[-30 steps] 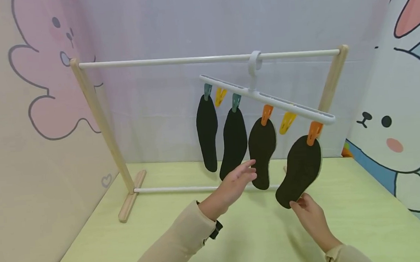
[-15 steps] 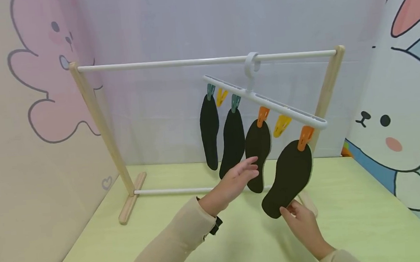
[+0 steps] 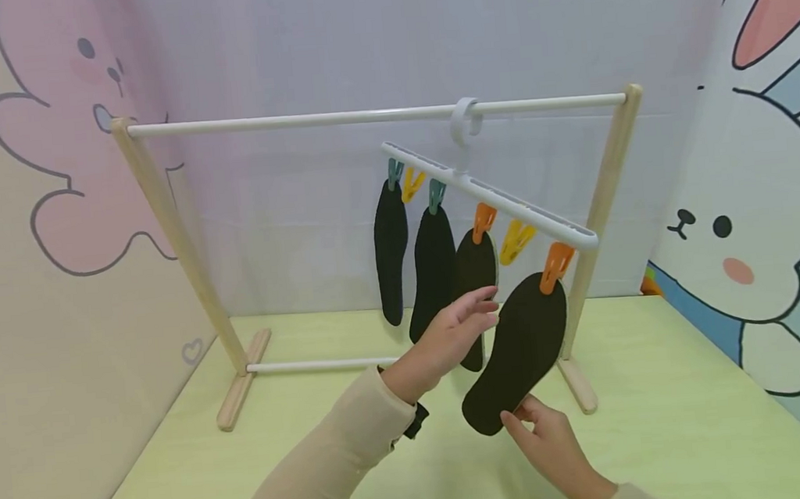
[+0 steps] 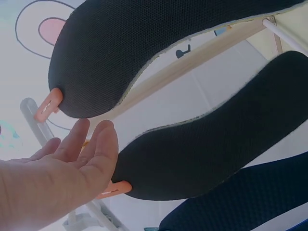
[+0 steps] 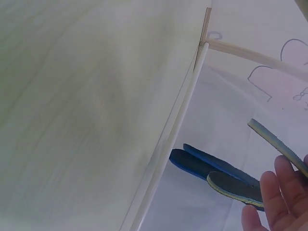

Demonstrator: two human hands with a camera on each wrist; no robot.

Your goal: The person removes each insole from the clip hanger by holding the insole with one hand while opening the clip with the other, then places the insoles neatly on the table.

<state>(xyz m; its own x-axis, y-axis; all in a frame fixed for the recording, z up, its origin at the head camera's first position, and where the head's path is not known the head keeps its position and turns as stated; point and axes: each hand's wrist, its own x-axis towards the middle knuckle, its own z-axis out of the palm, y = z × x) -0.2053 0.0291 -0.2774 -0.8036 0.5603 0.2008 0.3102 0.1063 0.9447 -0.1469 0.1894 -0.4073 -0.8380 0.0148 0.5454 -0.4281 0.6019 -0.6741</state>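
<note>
A white clip hanger (image 3: 524, 212) hangs slantwise from the rack's top rod. At its near end an orange clip (image 3: 555, 268) bites a black insole (image 3: 520, 342); my right hand (image 3: 553, 449) pinches the lower edge of that insole between thumb and fingers. My left hand (image 3: 443, 348) is held with fingers extended, in front of a second insole (image 3: 477, 263) under another orange clip (image 3: 484, 221). In the left wrist view the left hand (image 4: 62, 173) holds nothing; its fingertips are close to both insoles. Two more insoles (image 3: 391, 250) hang at the far end from teal clips (image 3: 436, 196).
The drying rack has a white top rod (image 3: 277, 123), wooden posts (image 3: 176, 236) and a low white bar (image 3: 324, 363). It stands on a pale yellow-green table (image 3: 144, 489). Yellow clips (image 3: 516, 240) hang between the insoles. A curtain (image 3: 288, 258) is behind.
The right hand has moved left and slightly nearer, bringing the front insole and swinging the hanger's near end left. The left hand stays nearly in place, now overlapping the second insole more.
</note>
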